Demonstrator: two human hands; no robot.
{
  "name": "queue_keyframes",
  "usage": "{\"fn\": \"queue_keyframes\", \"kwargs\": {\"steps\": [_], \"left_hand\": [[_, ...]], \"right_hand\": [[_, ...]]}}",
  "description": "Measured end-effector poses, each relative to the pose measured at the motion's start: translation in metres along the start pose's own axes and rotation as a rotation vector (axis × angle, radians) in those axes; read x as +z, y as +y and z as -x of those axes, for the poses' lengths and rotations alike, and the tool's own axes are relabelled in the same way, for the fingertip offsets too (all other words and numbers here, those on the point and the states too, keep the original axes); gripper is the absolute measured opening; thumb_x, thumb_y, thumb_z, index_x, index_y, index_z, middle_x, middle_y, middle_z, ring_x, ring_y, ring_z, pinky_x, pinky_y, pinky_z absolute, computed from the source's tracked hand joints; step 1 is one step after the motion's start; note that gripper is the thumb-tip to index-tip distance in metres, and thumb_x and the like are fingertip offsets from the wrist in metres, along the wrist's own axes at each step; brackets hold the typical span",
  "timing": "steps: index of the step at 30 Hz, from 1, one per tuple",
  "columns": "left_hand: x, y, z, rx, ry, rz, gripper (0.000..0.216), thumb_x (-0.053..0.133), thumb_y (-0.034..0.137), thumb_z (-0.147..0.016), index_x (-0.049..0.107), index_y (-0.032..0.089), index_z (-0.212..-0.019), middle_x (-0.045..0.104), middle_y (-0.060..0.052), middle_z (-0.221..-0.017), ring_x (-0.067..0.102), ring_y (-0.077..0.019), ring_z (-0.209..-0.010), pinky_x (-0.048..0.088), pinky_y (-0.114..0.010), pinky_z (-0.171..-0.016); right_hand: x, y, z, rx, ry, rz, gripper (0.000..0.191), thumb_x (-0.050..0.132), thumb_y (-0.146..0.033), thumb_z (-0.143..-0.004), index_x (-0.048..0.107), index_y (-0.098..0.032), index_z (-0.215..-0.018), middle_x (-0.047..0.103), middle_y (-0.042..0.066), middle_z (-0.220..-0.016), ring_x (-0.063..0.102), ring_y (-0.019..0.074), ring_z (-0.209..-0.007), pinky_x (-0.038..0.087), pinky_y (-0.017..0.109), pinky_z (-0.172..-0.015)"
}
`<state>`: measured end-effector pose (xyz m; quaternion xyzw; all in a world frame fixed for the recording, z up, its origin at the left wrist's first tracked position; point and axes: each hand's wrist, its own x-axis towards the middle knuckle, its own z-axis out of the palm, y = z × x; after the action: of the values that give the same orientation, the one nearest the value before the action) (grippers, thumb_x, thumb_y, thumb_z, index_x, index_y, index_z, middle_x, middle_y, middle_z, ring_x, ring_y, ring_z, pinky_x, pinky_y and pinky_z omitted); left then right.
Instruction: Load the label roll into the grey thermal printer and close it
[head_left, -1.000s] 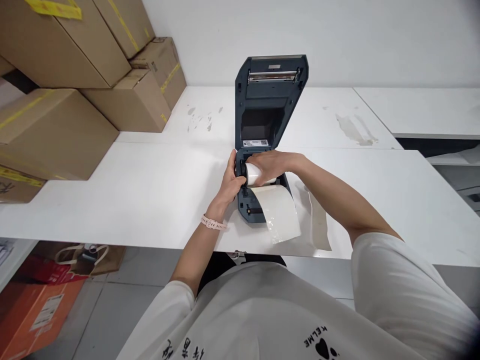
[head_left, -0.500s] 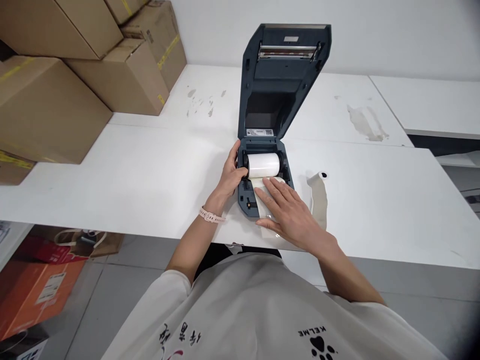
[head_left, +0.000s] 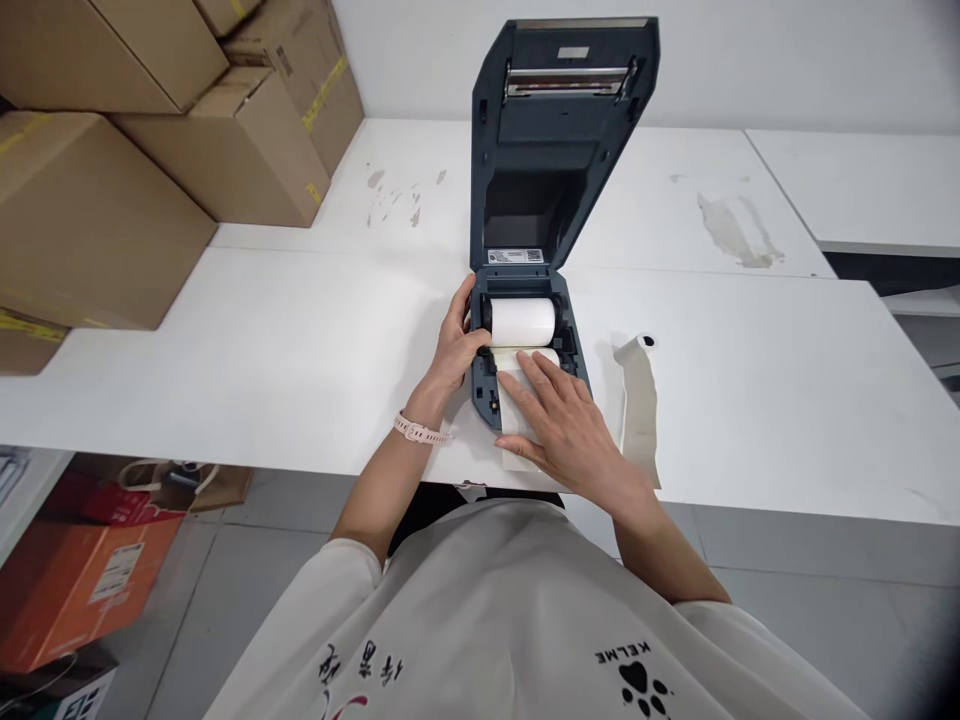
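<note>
A dark grey label printer [head_left: 547, 180] stands on the white table [head_left: 300, 350] with its lid raised. A white paper roll [head_left: 523, 321] lies in its bay, and a strip of paper [head_left: 517, 400] runs out over the front. My left hand [head_left: 456, 345] grips the printer's left side, thumb near the roll's end. My right hand [head_left: 566, 425] lies flat with fingers spread on the paper strip at the printer's front.
A loose strip of backing paper [head_left: 637, 400] with a curled end lies right of the printer. Several cardboard boxes [head_left: 150, 150] are stacked at the far left. An orange box [head_left: 67, 580] and a bag [head_left: 180, 480] sit on the floor under the table.
My right hand left the roll, dropped to the printer's front and now presses flat on the fed-out paper. The roll sits seated in the bay. My left hand has stayed on the printer's side.
</note>
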<state>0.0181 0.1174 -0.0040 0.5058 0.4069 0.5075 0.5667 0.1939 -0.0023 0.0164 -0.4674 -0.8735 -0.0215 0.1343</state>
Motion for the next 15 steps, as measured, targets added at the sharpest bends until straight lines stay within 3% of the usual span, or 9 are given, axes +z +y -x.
{"fn": "queue_keyframes", "kwargs": {"steps": [4, 10, 15], "left_hand": [[-0.0005, 0.0018, 0.0024, -0.011, -0.015, 0.001, 0.089, 0.063, 0.016, -0.073, 0.036, 0.03, -0.158, 0.037, -0.003, -0.171, 0.028, -0.0299, -0.162, 0.027, -0.046, -0.132], [-0.0009, -0.0019, 0.0026, -0.045, -0.014, 0.059, 0.066, 0.057, 0.04, -0.094, 0.038, 0.037, -0.157, 0.035, 0.004, -0.172, 0.029, -0.0274, -0.162, 0.028, -0.045, -0.132], [0.0025, -0.0058, 0.0024, -0.028, 0.009, 0.084, 0.06, 0.052, 0.045, -0.099, 0.04, 0.037, -0.157, 0.035, 0.006, -0.172, 0.03, -0.0237, -0.162, 0.028, -0.043, -0.132]], "right_hand": [[-0.0003, 0.0005, 0.0002, 0.003, 0.001, -0.03, 0.077, 0.044, -0.067, -0.101, 0.038, -0.02, -0.161, 0.038, 0.023, -0.168, 0.039, 0.0417, -0.155, 0.05, 0.058, -0.107], [-0.0009, 0.0012, 0.0001, 0.027, -0.025, -0.094, 0.082, 0.045, -0.066, -0.1, 0.02, -0.028, -0.169, 0.033, 0.021, -0.17, 0.033, 0.0399, -0.158, 0.047, 0.06, -0.112], [0.0044, -0.0028, 0.0025, 0.044, -0.035, -0.118, 0.085, 0.048, -0.066, -0.099, 0.021, -0.025, -0.169, 0.028, 0.022, -0.172, 0.028, 0.0417, -0.16, 0.041, 0.065, -0.117]]}}
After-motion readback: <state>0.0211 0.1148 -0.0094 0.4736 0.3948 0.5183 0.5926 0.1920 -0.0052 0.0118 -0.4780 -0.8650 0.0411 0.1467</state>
